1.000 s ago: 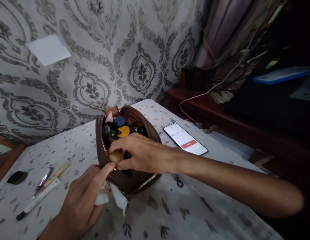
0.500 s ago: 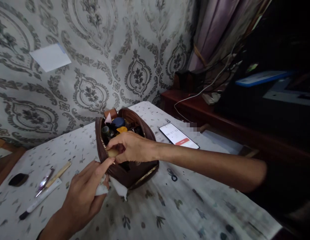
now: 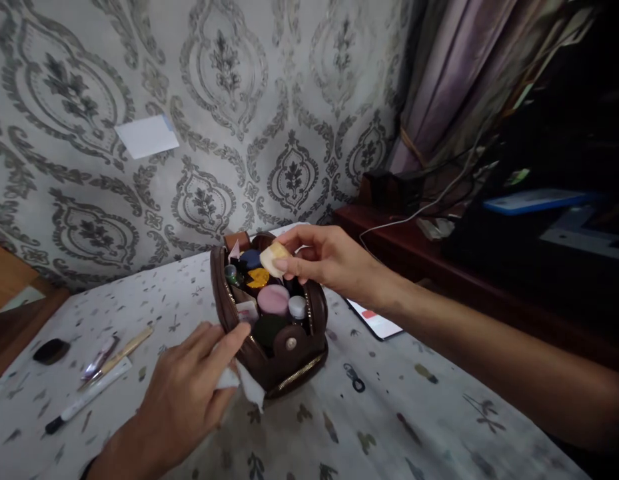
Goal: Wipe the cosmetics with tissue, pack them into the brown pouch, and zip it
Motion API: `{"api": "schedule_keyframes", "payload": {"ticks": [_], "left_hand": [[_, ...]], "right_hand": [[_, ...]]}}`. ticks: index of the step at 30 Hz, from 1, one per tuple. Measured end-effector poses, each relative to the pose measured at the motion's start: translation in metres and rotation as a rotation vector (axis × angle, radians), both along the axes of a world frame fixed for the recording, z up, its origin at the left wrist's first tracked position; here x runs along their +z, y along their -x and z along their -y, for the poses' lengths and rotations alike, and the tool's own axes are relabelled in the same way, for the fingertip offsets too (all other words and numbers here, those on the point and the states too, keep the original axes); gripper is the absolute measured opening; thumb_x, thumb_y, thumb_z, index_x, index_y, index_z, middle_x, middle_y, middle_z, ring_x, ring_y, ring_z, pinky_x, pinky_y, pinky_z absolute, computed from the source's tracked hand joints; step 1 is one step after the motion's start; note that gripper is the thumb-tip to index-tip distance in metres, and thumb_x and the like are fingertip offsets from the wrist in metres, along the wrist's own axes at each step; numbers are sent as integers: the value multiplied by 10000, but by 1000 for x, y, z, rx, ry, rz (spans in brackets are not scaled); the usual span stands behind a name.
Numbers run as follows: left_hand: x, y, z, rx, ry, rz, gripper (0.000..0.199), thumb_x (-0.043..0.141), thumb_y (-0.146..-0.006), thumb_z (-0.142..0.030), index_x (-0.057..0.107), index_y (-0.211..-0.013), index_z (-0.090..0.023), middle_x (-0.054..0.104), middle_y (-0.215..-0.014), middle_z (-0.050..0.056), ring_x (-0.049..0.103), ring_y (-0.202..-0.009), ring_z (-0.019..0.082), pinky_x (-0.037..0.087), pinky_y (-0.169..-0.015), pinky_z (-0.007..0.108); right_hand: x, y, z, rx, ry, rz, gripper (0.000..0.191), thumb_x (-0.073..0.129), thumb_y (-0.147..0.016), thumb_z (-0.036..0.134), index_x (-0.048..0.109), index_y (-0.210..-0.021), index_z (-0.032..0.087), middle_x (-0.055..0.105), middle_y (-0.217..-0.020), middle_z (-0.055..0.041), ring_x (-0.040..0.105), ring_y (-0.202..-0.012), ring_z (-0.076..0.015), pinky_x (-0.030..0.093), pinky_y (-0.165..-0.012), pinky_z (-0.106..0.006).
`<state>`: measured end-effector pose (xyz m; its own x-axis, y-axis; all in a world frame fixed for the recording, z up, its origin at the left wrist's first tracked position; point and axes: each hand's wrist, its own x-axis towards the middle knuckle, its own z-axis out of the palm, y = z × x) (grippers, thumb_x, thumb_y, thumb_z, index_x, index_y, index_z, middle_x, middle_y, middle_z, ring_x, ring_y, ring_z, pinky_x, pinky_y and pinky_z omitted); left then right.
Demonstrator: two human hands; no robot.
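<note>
A brown zip pouch stands open on the patterned tablecloth, packed with cosmetics: a pink round sponge, a white-capped bottle, blue and yellow pieces. My right hand hovers just above the pouch's far side, pinching a small pale beige sponge between thumb and fingers. My left hand presses on the pouch's near left edge and has a crumpled white tissue under its fingers.
A phone with a lit screen lies right of the pouch, partly under my right arm. At left lie a white pen, a wooden stick and a black oval item. A dark wooden shelf with cables stands at right.
My right hand has come up out of the pouch with the beige sponge and now holds it above the opening. The pouch's contents are uncovered. The camera shifted a little.
</note>
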<state>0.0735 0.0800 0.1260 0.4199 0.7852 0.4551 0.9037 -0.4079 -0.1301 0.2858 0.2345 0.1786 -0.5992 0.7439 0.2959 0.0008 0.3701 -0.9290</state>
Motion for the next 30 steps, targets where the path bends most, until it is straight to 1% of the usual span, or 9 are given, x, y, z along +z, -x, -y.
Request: {"api": "schedule_keyframes", "payload": {"ticks": [3, 6, 8, 11, 15, 19, 22, 26, 30], "left_hand": [[16, -12, -4, 80, -95, -168, 535, 429, -735, -7, 569, -1208, -215, 604, -940, 83, 576, -867, 253, 461, -592, 319], [30, -22, -13, 19, -76, -255, 399, 430, -740, 31, 635, -1002, -190, 608, -1080, 114, 543, -1024, 279, 495, -720, 367], [38, -25, -20, -57, 62, -272, 320, 439, -736, 39, 620, -864, -192, 613, -1085, 103, 533, -1046, 279, 491, -797, 402], [49, -26, -26, -128, 316, -230, 240, 483, -741, 8, 586, -781, -206, 616, -955, 58, 546, -943, 253, 467, -835, 423], [61, -27, -31, -153, 478, -157, 248, 486, -742, 7, 607, -757, -209, 623, -862, 26, 572, -898, 224, 447, -844, 391], [65, -28, -33, -162, 517, -149, 272, 479, -739, 14, 624, -764, -214, 647, -877, 15, 598, -923, 215, 436, -818, 366], [62, -27, -34, -140, 529, -146, 293, 481, -729, 27, 630, -786, -219, 652, -887, 7, 596, -930, 212, 432, -825, 364], [59, -25, -34, -142, 551, -158, 312, 480, -725, 39, 631, -819, -218, 658, -914, 2, 590, -957, 208, 437, -823, 352], [59, -25, -32, -168, 477, -167, 291, 478, -764, 18, 639, -834, -213, 669, -931, 24, 594, -992, 216, 459, -837, 341]], "right_hand": [[-2, -6, 1, -10, 21, -4, 239, 734, -740, 354, 671, -882, 173, 667, -779, -8, 579, -618, -115, 455, -543, -241], [-10, -5, 4, -23, 49, -8, 239, 745, -731, 344, 670, -874, 167, 664, -754, 2, 578, -606, -107, 447, -532, -228], [-15, -4, 4, -28, 65, -4, 250, 749, -729, 340, 668, -887, 163, 660, -733, 9, 567, -584, -100, 428, -513, -220], [-18, -3, 4, -23, 70, -14, 259, 748, -731, 343, 660, -895, 163, 655, -717, 12, 554, -564, -98, 418, -503, -221], [-19, -4, 3, -7, 77, -22, 264, 749, -723, 350, 655, -890, 169, 654, -723, 9, 579, -594, -115, 439, -533, -237], [-21, -6, 5, -15, 26, -8, 270, 745, -712, 346, 673, -902, 167, 647, -742, 6, 563, -620, -118, 442, -567, -247], [-24, -8, 6, -29, -39, 9, 269, 740, -719, 345, 687, -918, 171, 640, -755, 1, 546, -641, -124, 439, -580, -251], [-27, -9, 7, -30, -64, 19, 266, 732, -738, 351, 693, -933, 175, 645, -771, -5, 547, -649, -127, 439, -583, -253], [-24, -11, 7, -72, -66, 27, 306, 732, -745, 373, 691, -964, 165, 659, -772, -12, 574, -655, -139, 459, -597, -268]]}}
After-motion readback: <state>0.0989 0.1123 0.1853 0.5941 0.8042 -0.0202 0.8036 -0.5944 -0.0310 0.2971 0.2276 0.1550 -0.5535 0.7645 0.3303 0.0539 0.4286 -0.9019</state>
